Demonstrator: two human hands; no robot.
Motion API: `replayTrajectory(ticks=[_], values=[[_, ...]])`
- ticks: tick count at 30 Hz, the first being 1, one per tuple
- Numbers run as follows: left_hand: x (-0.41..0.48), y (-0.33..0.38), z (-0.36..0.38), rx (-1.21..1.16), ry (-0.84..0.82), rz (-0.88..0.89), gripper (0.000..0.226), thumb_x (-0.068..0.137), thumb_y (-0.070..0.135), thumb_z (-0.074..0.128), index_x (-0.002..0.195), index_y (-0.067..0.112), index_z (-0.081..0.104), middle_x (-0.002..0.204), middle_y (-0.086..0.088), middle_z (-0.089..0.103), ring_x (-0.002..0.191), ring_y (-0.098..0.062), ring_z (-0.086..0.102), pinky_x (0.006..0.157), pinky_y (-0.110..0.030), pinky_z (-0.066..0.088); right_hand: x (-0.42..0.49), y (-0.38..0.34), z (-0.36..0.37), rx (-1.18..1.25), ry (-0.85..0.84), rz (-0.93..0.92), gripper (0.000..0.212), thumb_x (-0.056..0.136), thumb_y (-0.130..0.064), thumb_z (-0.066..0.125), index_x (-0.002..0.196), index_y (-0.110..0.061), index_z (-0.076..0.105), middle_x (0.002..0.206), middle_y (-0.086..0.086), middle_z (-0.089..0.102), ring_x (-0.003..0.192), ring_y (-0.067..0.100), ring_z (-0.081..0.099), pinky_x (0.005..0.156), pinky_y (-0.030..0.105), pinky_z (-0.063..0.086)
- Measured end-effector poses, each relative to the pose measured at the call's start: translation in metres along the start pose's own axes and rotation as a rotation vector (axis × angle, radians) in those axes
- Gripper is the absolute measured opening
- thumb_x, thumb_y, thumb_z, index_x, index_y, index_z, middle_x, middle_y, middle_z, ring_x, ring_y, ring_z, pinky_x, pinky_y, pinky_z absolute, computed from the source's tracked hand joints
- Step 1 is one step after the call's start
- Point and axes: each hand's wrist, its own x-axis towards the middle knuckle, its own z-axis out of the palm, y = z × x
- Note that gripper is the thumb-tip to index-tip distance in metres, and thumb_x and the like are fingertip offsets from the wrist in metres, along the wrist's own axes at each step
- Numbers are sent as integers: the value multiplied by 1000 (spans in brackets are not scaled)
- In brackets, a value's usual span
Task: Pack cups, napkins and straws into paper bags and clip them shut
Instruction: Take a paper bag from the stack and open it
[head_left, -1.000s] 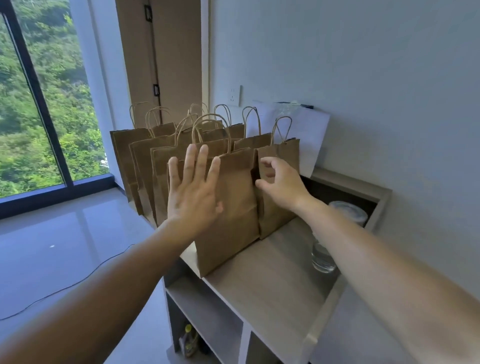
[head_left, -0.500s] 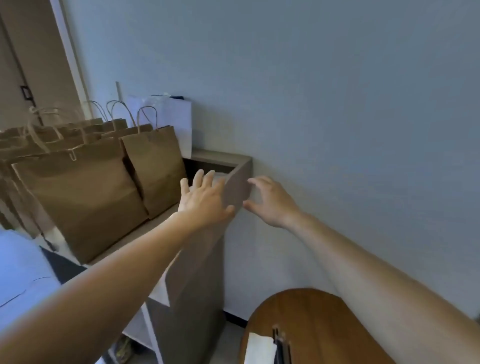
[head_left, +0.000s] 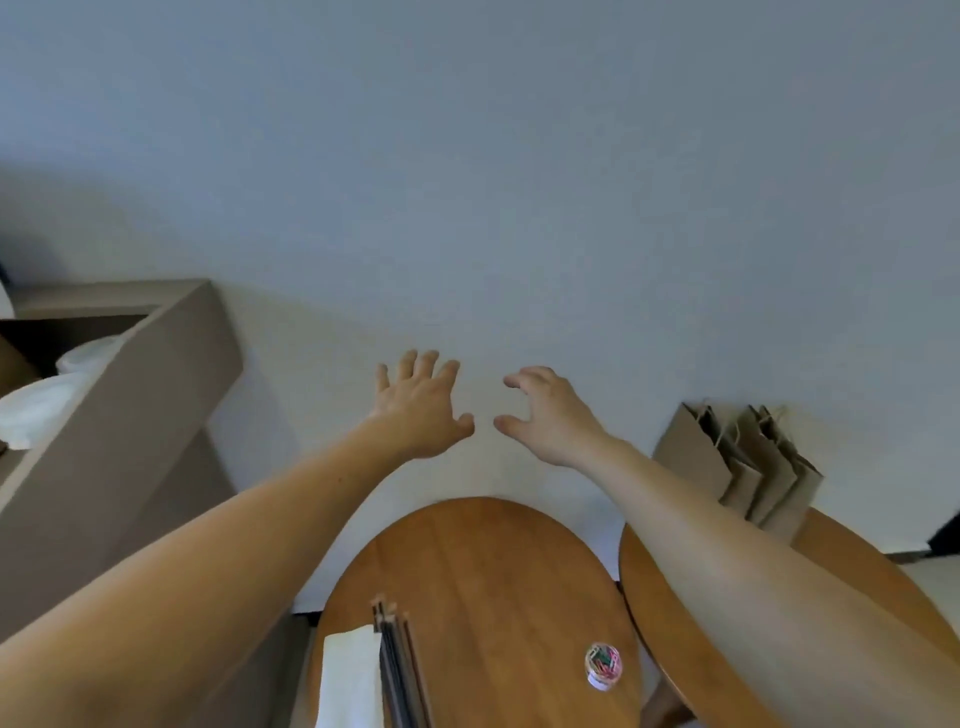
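Both hands (head_left: 423, 410) (head_left: 545, 415) reach forward, fingers spread, empty.

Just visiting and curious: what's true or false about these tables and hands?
1. The left hand and right hand hold nothing. True.
2. The small clear tub of coloured clips sits on the right wooden table. False: it stands on the middle round wooden table.
3. The flat brown paper bags stand on the right wooden table. True.
4. The white napkin stack lies right of the tub. False: it lies left, beside the dark straws.
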Motion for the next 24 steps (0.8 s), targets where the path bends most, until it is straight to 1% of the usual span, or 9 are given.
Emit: replayTrajectory(ticks=[4, 8, 11, 14, 16, 18, 21, 22, 24], values=[[40, 51, 18, -44, -58, 116, 80, 92, 61, 46, 155, 25, 14, 164, -4, 8, 151, -30, 0, 119, -58, 6, -17, 53, -20, -40, 4, 161, 64, 92, -44, 61, 146, -17, 42, 153, 2, 34, 140, 20, 32, 113, 37, 32], [70, 109, 42, -101, -103, 243, 79, 92, 61, 45, 155, 26, 15, 164, -4, 10, 151, -28, 3, 119, -56, 8, -37, 107, -38, -105, 45, 310, 61, 93, -45, 60, 145, -17, 44, 150, 2, 39, 136, 20, 38, 110, 33, 34], [84, 151, 62, -122, -147, 335, 78, 92, 60, 45, 155, 25, 15, 164, -4, 10, 151, -29, 3, 119, -56, 10, -53, 147, -45, -134, 62, 420, 59, 94, -44, 59, 144, -15, 45, 149, 6, 41, 134, 23, 41, 107, 37, 39], [105, 188, 83, -119, -178, 385, 78, 92, 60, 44, 155, 25, 15, 164, -4, 11, 151, -28, 4, 118, -56, 12, -60, 197, -51, -136, 62, 533, 57, 95, -43, 57, 142, -14, 44, 147, 10, 40, 129, 28, 44, 101, 43, 44], [120, 209, 99, -120, -189, 395, 78, 91, 61, 43, 155, 24, 16, 164, -5, 13, 150, -29, 6, 118, -55, 14, -59, 235, -52, -136, 71, 588, 57, 95, -45, 56, 141, -14, 44, 143, 9, 42, 125, 29, 47, 95, 42, 47], [133, 229, 114, -136, -230, 378, 78, 91, 61, 43, 155, 24, 17, 163, -5, 14, 150, -29, 8, 117, -55, 14, -53, 274, -51, -137, 54, 640, 53, 94, -47, 54, 135, -13, 48, 135, 9, 47, 112, 27, 53, 82, 39, 49], [150, 254, 135, -127, -302, 333, 77, 92, 60, 43, 155, 25, 17, 163, -4, 15, 150, -28, 8, 118, -54, 15, -39, 330, -45, -138, -4, 692, 52, 93, -51, 51, 128, -12, 50, 128, 9, 49, 94, 24, 55, 67, 34, 44], [157, 261, 142, -131, -322, 315, 76, 92, 59, 44, 155, 24, 17, 163, -4, 15, 150, -28, 8, 118, -54, 15, -34, 347, -42, -143, -21, 700, 52, 93, -52, 50, 126, -12, 50, 127, 10, 48, 92, 23, 53, 65, 33, 43], [170, 274, 155, -140, -351, 281, 75, 93, 58, 44, 155, 24, 18, 163, -4, 16, 150, -27, 10, 118, -52, 16, -24, 377, -34, -158, -37, 709, 53, 93, -52, 49, 127, -12, 49, 128, 10, 48, 95, 25, 54, 64, 33, 40]])
